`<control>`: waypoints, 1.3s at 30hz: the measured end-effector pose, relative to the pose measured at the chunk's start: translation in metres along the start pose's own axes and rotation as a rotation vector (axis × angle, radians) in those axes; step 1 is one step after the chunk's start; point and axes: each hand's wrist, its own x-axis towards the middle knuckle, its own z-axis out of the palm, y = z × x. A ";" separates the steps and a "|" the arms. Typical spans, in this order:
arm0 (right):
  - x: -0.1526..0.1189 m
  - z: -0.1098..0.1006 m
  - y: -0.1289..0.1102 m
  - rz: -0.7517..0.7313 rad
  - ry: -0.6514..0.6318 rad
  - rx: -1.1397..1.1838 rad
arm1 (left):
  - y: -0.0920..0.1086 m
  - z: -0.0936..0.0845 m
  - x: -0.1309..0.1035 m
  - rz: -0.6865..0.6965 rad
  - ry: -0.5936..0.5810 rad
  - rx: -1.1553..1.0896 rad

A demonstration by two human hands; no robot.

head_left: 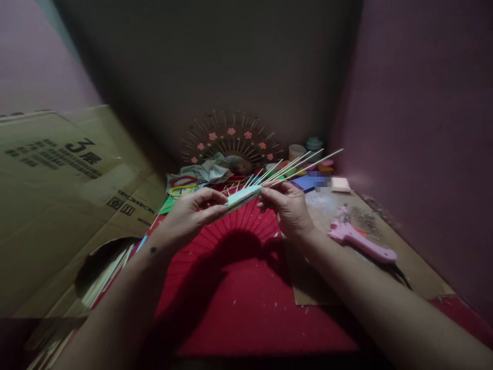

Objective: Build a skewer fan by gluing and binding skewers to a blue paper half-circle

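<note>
A pale blue-green strip-like piece with thin wooden sticks fanning out from it hangs above the red cloth. My left hand pinches its left end between thumb and fingers. At its right end, my right hand grips it the same way, close under the sticks. The sticks point up and to the right, past my right hand. Fingertips hide both ends of the piece.
A pink glue gun lies on a brown board at right. Behind are a flowered stick fan, scissors, cups and a blue box. Cardboard stands left; red cloth covers the table.
</note>
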 end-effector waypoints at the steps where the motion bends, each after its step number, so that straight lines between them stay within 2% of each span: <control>1: 0.000 0.000 0.000 0.000 -0.001 0.002 | 0.001 0.000 -0.001 0.017 0.030 0.025; 6: -0.001 -0.001 0.001 0.001 -0.006 -0.009 | 0.012 0.016 0.001 0.233 0.163 0.270; 11: -0.001 0.000 0.001 -0.004 -0.026 0.011 | 0.022 0.036 0.016 0.369 0.191 0.441; 16: -0.001 -0.001 0.002 -0.003 -0.035 0.034 | 0.022 0.045 0.027 0.373 0.203 0.475; 25: 0.000 -0.003 -0.001 0.044 -0.062 0.128 | 0.027 0.046 0.029 0.313 0.187 0.433; 32: -0.002 -0.001 0.001 -0.026 -0.025 0.005 | 0.025 0.051 0.031 0.338 0.214 0.498; 39: -0.001 0.000 0.002 -0.059 -0.021 -0.018 | 0.023 0.050 0.031 0.391 0.208 0.556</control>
